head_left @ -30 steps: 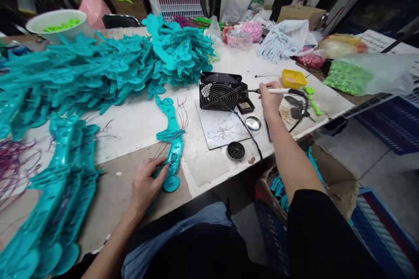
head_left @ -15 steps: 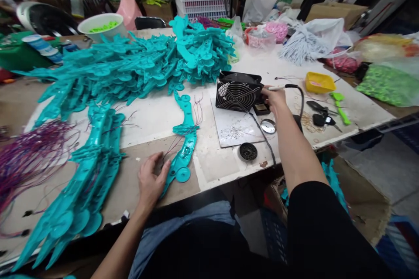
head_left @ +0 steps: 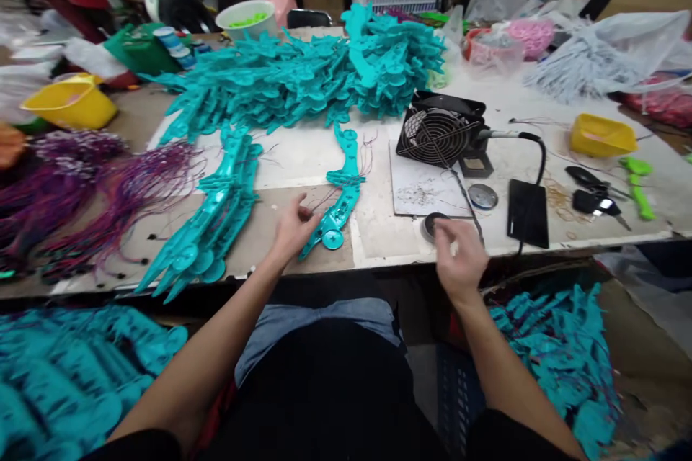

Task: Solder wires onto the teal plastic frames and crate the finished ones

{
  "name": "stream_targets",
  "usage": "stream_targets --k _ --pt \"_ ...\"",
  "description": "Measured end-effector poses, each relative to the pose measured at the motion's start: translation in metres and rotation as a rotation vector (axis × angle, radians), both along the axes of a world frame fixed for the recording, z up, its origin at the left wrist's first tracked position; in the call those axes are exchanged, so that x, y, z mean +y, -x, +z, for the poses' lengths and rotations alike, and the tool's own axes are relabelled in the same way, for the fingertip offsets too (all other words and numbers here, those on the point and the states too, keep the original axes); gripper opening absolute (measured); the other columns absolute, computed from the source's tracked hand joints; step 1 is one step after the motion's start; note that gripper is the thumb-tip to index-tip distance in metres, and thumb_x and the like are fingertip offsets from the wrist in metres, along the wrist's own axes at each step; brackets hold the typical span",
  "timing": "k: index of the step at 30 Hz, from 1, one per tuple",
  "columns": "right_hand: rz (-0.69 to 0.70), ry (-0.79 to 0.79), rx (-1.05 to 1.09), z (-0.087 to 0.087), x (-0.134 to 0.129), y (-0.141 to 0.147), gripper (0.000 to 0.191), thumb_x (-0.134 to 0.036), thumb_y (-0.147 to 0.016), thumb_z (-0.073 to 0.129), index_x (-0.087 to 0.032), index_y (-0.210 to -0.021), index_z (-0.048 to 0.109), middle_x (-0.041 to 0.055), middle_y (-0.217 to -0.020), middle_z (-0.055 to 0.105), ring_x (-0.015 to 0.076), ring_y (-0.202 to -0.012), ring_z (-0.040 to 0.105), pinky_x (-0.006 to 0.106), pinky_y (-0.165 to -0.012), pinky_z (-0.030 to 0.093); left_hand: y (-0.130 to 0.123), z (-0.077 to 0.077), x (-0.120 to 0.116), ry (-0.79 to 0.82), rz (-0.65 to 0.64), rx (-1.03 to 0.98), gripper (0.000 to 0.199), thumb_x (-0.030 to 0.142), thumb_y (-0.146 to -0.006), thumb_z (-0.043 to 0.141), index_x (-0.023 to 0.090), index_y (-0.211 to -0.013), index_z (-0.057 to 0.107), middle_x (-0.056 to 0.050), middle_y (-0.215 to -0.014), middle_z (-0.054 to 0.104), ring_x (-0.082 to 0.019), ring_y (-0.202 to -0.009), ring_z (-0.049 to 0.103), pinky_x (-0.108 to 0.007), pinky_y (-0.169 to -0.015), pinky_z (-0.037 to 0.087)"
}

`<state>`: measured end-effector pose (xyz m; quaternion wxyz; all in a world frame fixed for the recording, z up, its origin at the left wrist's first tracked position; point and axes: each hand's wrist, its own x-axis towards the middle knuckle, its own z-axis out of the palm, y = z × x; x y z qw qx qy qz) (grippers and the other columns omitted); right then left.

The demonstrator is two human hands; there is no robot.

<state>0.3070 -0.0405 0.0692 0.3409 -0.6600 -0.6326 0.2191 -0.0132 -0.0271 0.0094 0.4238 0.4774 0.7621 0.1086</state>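
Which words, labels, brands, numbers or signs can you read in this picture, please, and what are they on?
None can be read.
Blue-and-white item: any print is too small and blurred.
Fan: no lettering to be made out.
Flat black box: none to be made out.
Teal plastic part: none to be made out.
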Motion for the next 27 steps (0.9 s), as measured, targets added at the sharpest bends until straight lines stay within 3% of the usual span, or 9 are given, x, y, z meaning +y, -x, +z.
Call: stream_targets --k 2,5,8,11,13,15,18,22,27 --pt "0.146 0.034 0.052 -0.002 -0.017 0.030 0.014 -0.015 -0.091 0.058 -0.018 -0.099 0.069 0.0074 -0.091 0.070 0.0186 -0.085 0.064 0.034 -0.077 0.053 -0.003 0.008 0.007 0.041 -0.033 0.030 0.050 0.040 -0.086 0.060 0.012 -0.128 0.061 0.000 -0.069 0.062 -0.016 -0.064 0.060 -0.027 -0.060 0.043" --pt "0.248 0.075 0.067 -0.023 -0.024 0.064 0.016 -0.015 -0.092 0.056 -0.016 -0.100 0.069 0.0084 -0.091 0.068 0.0202 -0.088 0.062 0.036 -0.079 0.053 -0.004 0.024 0.011 0.093 -0.241 0.116 0.041 0.046 -0.089 0.055 0.015 -0.111 0.071 -0.002 -0.067 0.062 -0.018 -0.064 0.060 -0.027 -0.059 0.039" --pt "0.268 0.048 0.008 -0.047 -0.022 0.080 0.017 -0.017 -0.093 0.054 -0.015 -0.100 0.069 0.0095 -0.089 0.068 0.0213 -0.087 0.060 0.037 -0.078 0.052 -0.010 0.036 0.010 0.061 -0.437 0.259 0.051 0.060 -0.087 0.057 0.014 -0.104 0.072 -0.012 -0.090 0.069 -0.026 -0.084 0.066 -0.031 -0.070 0.045" --pt "0.267 -0.029 -0.062 -0.063 -0.021 0.081 0.016 -0.017 -0.093 0.054 -0.014 -0.099 0.069 0.0098 -0.088 0.068 0.0213 -0.085 0.059 0.036 -0.079 0.051 -0.029 0.038 0.012 0.043 -0.447 0.380 0.078 0.066 -0.079 0.065 0.006 -0.130 0.058 -0.025 -0.120 0.063 -0.036 -0.112 0.060 -0.039 -0.089 0.046" --pt "0.264 -0.080 -0.096 -0.067 -0.019 0.080 0.015 -0.018 -0.092 0.056 -0.013 -0.098 0.069 0.0099 -0.087 0.069 0.0213 -0.084 0.059 0.035 -0.078 0.050 -0.045 0.035 0.018 0.094 -0.439 0.369 0.089 0.061 -0.079 0.069 0.004 -0.142 0.043 -0.028 -0.128 0.058 -0.039 -0.119 0.057 -0.042 -0.095 0.044" --pt "0.270 -0.111 -0.114 -0.069 -0.016 0.078 0.014 -0.019 -0.092 0.057 -0.013 -0.096 0.069 0.0094 -0.085 0.070 0.0210 -0.082 0.059 0.035 -0.077 0.050 -0.058 0.031 0.029 0.152 -0.453 0.338 0.077 0.046 -0.085 0.067 0.002 -0.143 0.040 -0.027 -0.131 0.056 -0.037 -0.121 0.056 -0.041 -0.098 0.044" --pt "0.269 -0.103 -0.116 -0.069 -0.012 0.077 0.014 -0.020 -0.093 0.057 -0.014 -0.095 0.069 0.0084 -0.085 0.070 0.0200 -0.081 0.061 0.033 -0.077 0.050 -0.060 0.035 0.043 0.191 -0.465 0.308 0.054 0.031 -0.087 0.061 0.004 -0.133 0.051 -0.023 -0.126 0.057 -0.033 -0.118 0.057 -0.037 -0.096 0.046" --pt "0.241 -0.087 -0.086 -0.064 -0.013 0.075 0.013 -0.019 -0.093 0.057 -0.014 -0.095 0.069 0.0085 -0.087 0.071 0.0195 -0.082 0.063 0.032 -0.077 0.051 -0.018 0.072 0.049 0.112 -0.542 0.257 0.056 0.031 -0.085 0.063 0.016 -0.137 0.051 -0.014 -0.118 0.058 -0.026 -0.107 0.061 -0.032 -0.091 0.049" --pt "0.235 -0.073 -0.028 -0.057 -0.014 0.077 0.009 -0.016 -0.091 0.061 -0.015 -0.095 0.069 0.0077 -0.088 0.070 0.0196 -0.084 0.064 0.033 -0.079 0.053 0.082 0.133 0.047 -0.049 -0.510 0.419 0.056 0.032 -0.079 0.067 0.016 -0.131 0.057 -0.011 -0.110 0.055 -0.028 -0.108 0.056 -0.038 -0.096 0.048"
